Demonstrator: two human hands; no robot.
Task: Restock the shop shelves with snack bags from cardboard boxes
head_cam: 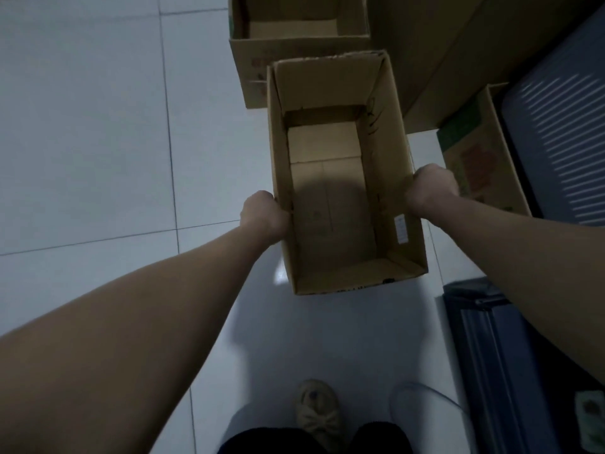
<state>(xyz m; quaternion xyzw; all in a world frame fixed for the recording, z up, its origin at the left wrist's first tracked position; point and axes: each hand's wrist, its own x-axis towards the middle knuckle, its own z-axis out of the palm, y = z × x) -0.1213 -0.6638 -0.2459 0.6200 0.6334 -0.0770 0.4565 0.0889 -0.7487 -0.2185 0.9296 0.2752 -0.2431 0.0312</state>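
I can't read the white sticker [400, 228] in the open brown cardboard box [386, 165] | left hand [262, 214] grips its left wall; right hand [430, 188] its right wall

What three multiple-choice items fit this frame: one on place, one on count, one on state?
1. Where is the second open cardboard box relative to the open brown cardboard box that the person grips?
A. Beyond its far end
B. Inside it
C. On top of it

2. How many hands grip the brown box?
A. None
B. One
C. Two

3. What state is the gripped box in?
A. Taped shut
B. Open and empty
C. Open and full of snack bags

Answers:
1 A: the second box shows past the gripped box's far wall.
2 C: the left hand grips the left wall and the right hand grips the right wall.
3 B: its bare bottom shows with nothing on it.
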